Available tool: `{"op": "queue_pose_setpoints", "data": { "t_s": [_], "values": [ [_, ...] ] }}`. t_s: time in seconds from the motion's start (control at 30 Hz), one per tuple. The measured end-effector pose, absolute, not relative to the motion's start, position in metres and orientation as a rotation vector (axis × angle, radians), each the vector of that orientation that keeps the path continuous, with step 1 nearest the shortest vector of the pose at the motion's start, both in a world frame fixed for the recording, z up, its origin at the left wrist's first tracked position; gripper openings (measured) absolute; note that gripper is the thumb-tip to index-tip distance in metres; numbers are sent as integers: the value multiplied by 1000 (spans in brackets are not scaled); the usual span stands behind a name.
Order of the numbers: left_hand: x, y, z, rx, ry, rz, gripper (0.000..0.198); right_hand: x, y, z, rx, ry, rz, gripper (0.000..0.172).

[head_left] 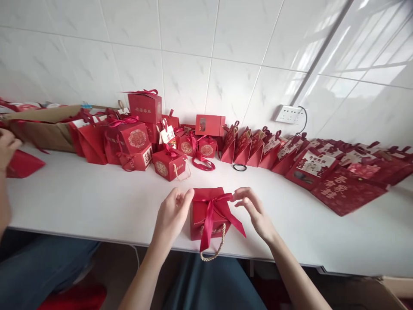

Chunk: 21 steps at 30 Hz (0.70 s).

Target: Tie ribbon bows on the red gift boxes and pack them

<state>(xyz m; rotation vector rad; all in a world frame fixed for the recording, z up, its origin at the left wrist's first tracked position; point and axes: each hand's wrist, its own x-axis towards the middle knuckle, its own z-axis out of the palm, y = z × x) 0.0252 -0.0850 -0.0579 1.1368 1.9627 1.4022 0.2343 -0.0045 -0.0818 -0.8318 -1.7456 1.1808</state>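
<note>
A red gift box (pixel 197 230) stands near the front edge of the white table, with a magenta ribbon (pixel 209 219) tied in a bow on its top. Its twisted gold cord handle (pixel 222 243) hangs over the front. My left hand (pixel 172 211) is closed at the box's upper left, thumb and fingertips pinched by the bow's left side; what lies between them is partly hidden. On the right, my right hand (pixel 256 213) has bent fingers with the thumb apart, the fingertips at the bow's right loop.
Red gift boxes (pixel 124 140) are stacked behind, beside a smaller box with a cord (pixel 169 165). Red gift bags (pixel 258 148) line the wall at right, near a black hair tie (pixel 239 167) and a power socket (pixel 290 114). Another person's hand (pixel 7 146) is at far left.
</note>
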Motion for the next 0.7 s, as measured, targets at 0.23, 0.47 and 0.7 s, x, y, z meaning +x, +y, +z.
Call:
{"op": "queue_pose_setpoints", "data": {
  "t_s": [0.23, 0.47, 0.7],
  "values": [
    [34, -84, -54, 1213, 1894, 1274, 45, 205, -7, -69, -949, -1643, 1347, 48],
    [44, -86, -71, 1098, 1733, 1582, 41, 195, -13, -75, -895, -1240, 1726, 43],
    [48, -87, -81, 910, 1610, 1653, 43, 196, -12, -80, -906, -1220, 1780, 43]
  ]
}}
